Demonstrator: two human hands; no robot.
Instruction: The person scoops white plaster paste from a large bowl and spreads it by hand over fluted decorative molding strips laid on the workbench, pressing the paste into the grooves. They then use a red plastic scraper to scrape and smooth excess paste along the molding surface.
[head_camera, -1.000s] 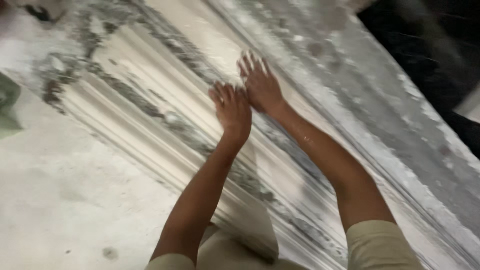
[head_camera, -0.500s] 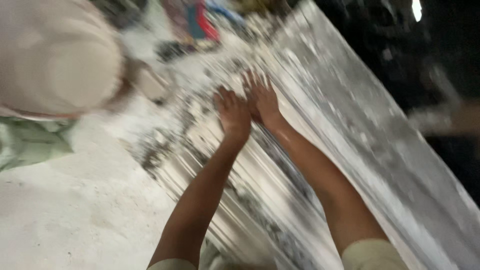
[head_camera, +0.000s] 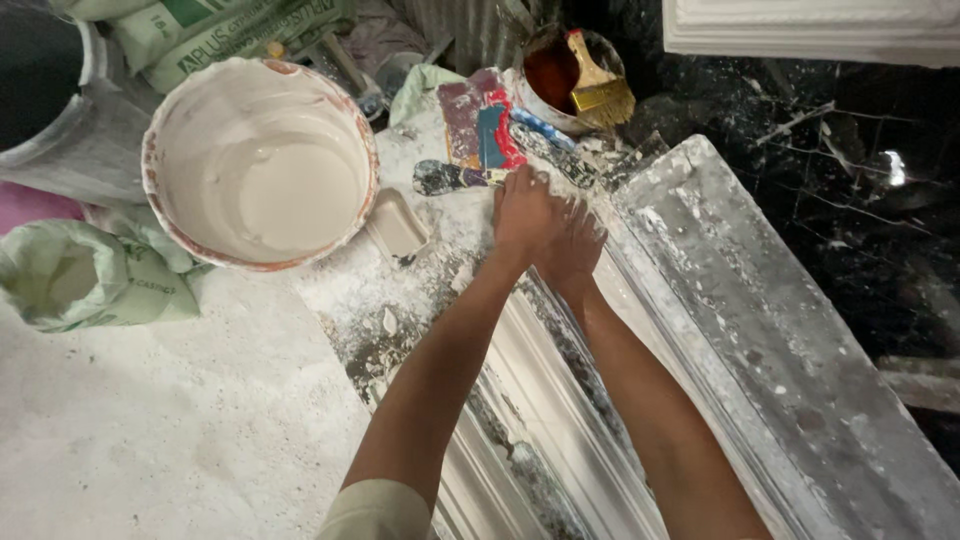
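My left hand (head_camera: 524, 212) and my right hand (head_camera: 574, 246) lie side by side, palms down, on the far end of a long white plaster moulding (head_camera: 560, 400) that runs diagonally across the floor. The fingers are apart and hold nothing. Just beyond my left fingertips lies a putty knife (head_camera: 447, 177) smeared with plaster. Both forearms stretch out over the ribbed surface of the moulding.
A large bucket of pale liquid plaster (head_camera: 260, 165) stands at upper left, a small scoop (head_camera: 396, 225) beside it. A tin with a yellow brush (head_camera: 585, 75) sits behind. An open green sack (head_camera: 80, 275) lies left. Dark marble floor (head_camera: 850, 200) lies right.
My hands have slid along the moulding to its far end and drawn closer together. The view has swung up, bringing the bucket, sack and brush tin into sight.
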